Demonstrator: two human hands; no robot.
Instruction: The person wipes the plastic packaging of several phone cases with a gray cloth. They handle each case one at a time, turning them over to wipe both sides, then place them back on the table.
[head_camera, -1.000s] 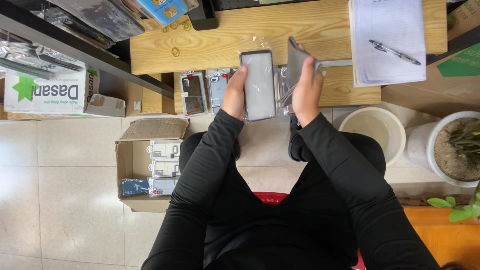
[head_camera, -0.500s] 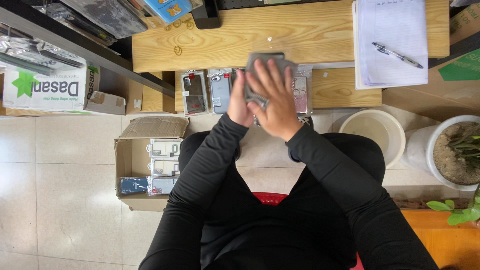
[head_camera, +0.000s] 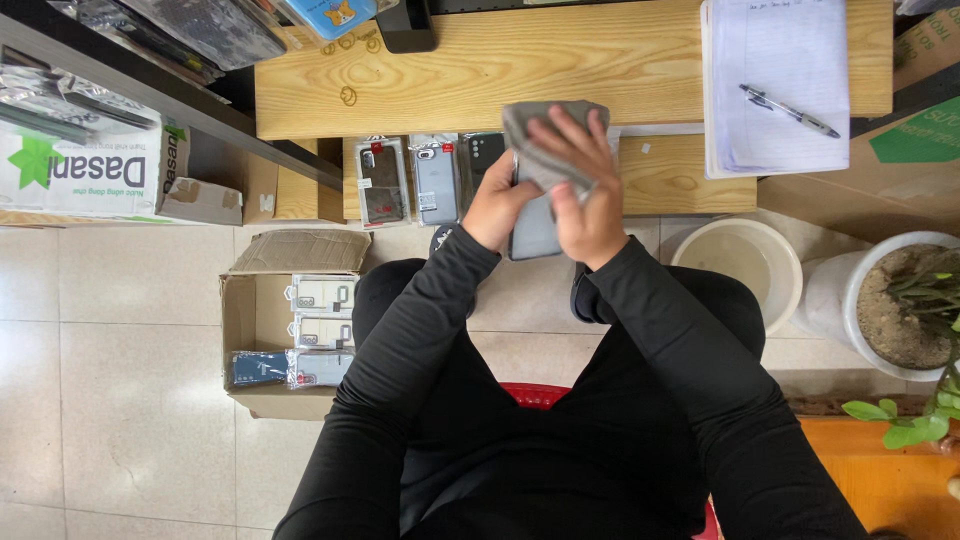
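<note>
My left hand (head_camera: 492, 205) grips the left edge of a grey phone case (head_camera: 533, 232), held upright in front of me near the wooden desk (head_camera: 560, 60). My right hand (head_camera: 583, 190) presses a grey cloth (head_camera: 545, 135) flat over the upper part of the case, fingers spread across it. The top half of the case is hidden by the cloth and my fingers. Both arms are in black sleeves.
Packaged phone cases (head_camera: 420, 178) lie in a row on the lower shelf. A notepad with a pen (head_camera: 785, 85) sits at the desk's right. An open cardboard box (head_camera: 290, 330) of packaged cases stands on the tiled floor left; a white bucket (head_camera: 745, 265) and potted plant (head_camera: 905, 300) right.
A second ago each hand held an item apart. My right hand then came over the case with the cloth and has since shifted slightly across it.
</note>
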